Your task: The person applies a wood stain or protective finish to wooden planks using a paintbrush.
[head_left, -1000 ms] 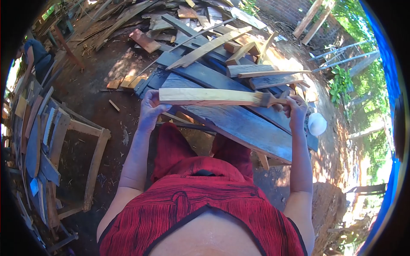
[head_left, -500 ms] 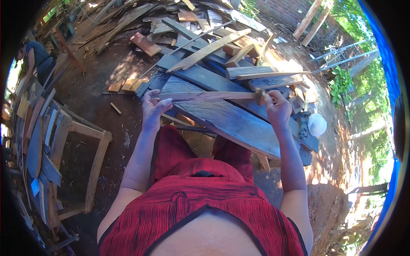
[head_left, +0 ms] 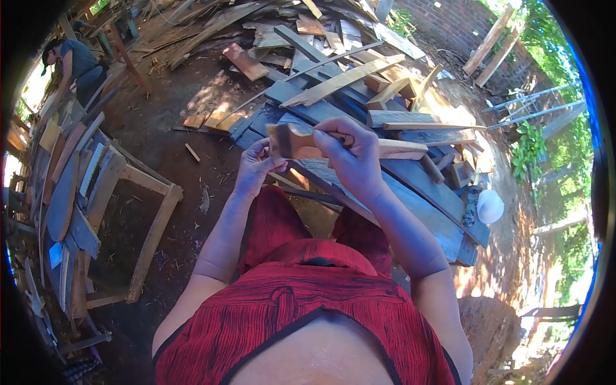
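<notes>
My right hand (head_left: 351, 153) is closed around the handle of a brush (head_left: 296, 142), whose bristles point left. At the brush's bristle end, my left hand (head_left: 256, 168) pinches the left end of a narrow wooden strip. The strip (head_left: 403, 149) passes behind the brush and my right hand, and its pale right end shows beyond them. Below both hands lie wide grey boards (head_left: 410, 200).
Cut wood pieces (head_left: 350, 80) are heaped beyond the boards. A white round object (head_left: 490, 206) sits at the right edge. Wooden frames (head_left: 154, 231) and stacked planks stand on the left. A person (head_left: 77, 67) bends over at the upper left.
My right hand has moved left along the strip with the brush, from its right end to near my left hand. The view has shifted, and more of the other person shows.
</notes>
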Demonstrator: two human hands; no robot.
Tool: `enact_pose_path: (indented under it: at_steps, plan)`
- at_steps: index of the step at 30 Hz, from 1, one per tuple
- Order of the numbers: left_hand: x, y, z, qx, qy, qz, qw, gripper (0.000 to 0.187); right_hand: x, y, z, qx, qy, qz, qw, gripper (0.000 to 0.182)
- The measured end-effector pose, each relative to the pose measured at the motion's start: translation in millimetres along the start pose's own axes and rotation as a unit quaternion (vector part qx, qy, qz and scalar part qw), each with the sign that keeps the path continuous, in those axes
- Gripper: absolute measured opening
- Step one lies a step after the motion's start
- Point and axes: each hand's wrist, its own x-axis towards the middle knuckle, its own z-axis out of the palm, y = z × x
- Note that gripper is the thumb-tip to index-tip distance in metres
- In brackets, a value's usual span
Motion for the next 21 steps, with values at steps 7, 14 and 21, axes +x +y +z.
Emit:
enact_pose_path:
  at_steps: [7, 14, 21]
  plan:
    - [1, 1, 8, 0.020, -0.018, 0.019, 0.999, 0.034, 6, 9, -2, 0.171, 0.013, 0.126, 0.977, 0.012]
    - [3, -5, 8, 0.000, -0.028, 0.044, 0.999, 0.035, -11, 38, -108, 0.088, 0.106, 0.179, 0.974, 0.011]
    - [-3, -6, 7, -0.001, -0.049, 0.037, 0.998, 0.036, -39, 108, -252, -0.152, 0.251, 0.180, 0.939, 0.014]
